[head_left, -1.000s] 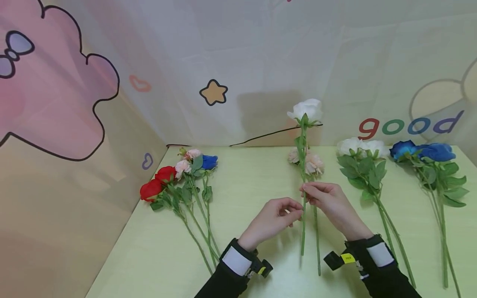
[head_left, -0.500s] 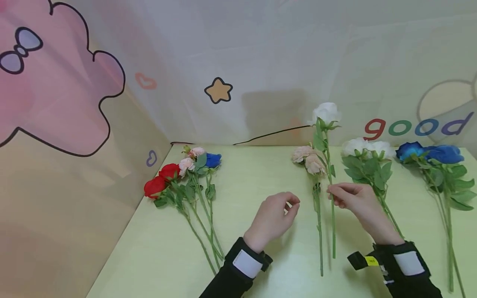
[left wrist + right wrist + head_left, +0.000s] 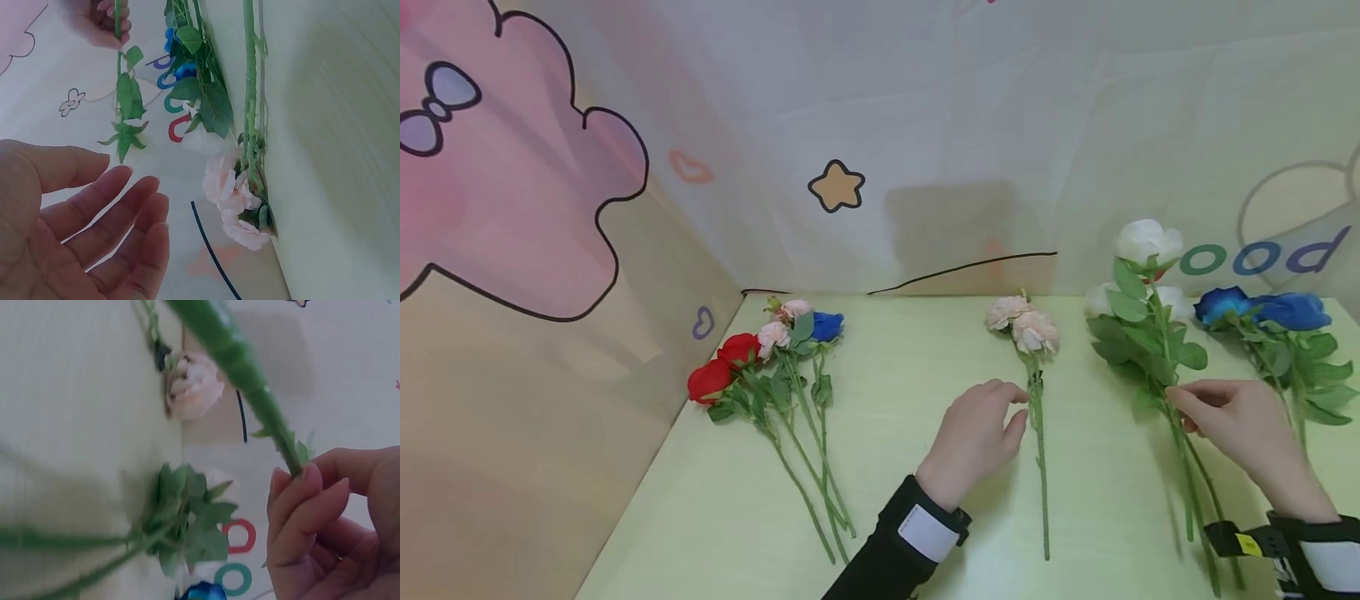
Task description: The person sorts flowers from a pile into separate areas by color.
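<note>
My right hand (image 3: 1243, 425) pinches the green stem of a white rose (image 3: 1148, 242) between thumb and fingers. That rose stands upright over the white roses (image 3: 1099, 302) lying at the right, overlapping them in the head view. In the right wrist view the pinched stem (image 3: 250, 387) runs up from the fingertips. My left hand (image 3: 973, 433) holds nothing, its fingers loosely bent. Its fingertips are close to the stem of the pale pink flowers (image 3: 1036, 332) in the head view; the left wrist view shows the pink flowers (image 3: 231, 194) apart from the fingers.
Blue roses (image 3: 1292, 308) lie at the far right. At the left lies a mixed group of red roses (image 3: 711, 381), pale pink flowers (image 3: 773, 336) and a blue rose (image 3: 827, 326). A printed cloth (image 3: 925, 125) hangs behind the light table (image 3: 917, 350).
My right hand has carried the white rose rightward, from in front of the pink flowers to over the lying white roses. My left hand has drifted slightly right.
</note>
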The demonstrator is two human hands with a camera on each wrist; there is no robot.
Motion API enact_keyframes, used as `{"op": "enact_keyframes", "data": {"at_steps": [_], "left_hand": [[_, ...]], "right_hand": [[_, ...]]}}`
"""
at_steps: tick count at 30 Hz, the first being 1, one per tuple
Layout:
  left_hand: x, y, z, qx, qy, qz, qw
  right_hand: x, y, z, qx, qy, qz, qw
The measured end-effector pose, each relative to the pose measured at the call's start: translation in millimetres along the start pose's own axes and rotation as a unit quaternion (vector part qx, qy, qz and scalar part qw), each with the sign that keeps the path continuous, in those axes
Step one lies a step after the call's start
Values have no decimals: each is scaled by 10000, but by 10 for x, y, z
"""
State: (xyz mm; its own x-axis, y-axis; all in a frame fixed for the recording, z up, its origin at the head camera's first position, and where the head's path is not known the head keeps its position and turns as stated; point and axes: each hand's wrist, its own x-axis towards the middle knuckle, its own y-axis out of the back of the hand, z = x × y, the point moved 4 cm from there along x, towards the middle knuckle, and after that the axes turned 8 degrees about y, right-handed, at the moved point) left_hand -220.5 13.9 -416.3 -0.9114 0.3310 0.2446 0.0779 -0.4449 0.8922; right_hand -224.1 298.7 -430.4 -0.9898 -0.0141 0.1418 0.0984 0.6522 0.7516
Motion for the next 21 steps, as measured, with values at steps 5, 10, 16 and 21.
{"op": "enact_keyframes", "data": {"at_steps": [5,10,16,21], "left_hand": [[-1,-15,1,69,48,-55,9999],[7,-26,3,101,37,-92,9999],[8,-49,26,57,29,-241,9997],[9,-75,19,100,56,-298,9995]], "right_hand": [[-39,65,141,-569,9,-94,9983],[-72,64,187,-807,-12,-135,9966],[-50,39,244,-1003,188,-44,9948],[16,-50,340,-1098,182,-730,9911]]}}
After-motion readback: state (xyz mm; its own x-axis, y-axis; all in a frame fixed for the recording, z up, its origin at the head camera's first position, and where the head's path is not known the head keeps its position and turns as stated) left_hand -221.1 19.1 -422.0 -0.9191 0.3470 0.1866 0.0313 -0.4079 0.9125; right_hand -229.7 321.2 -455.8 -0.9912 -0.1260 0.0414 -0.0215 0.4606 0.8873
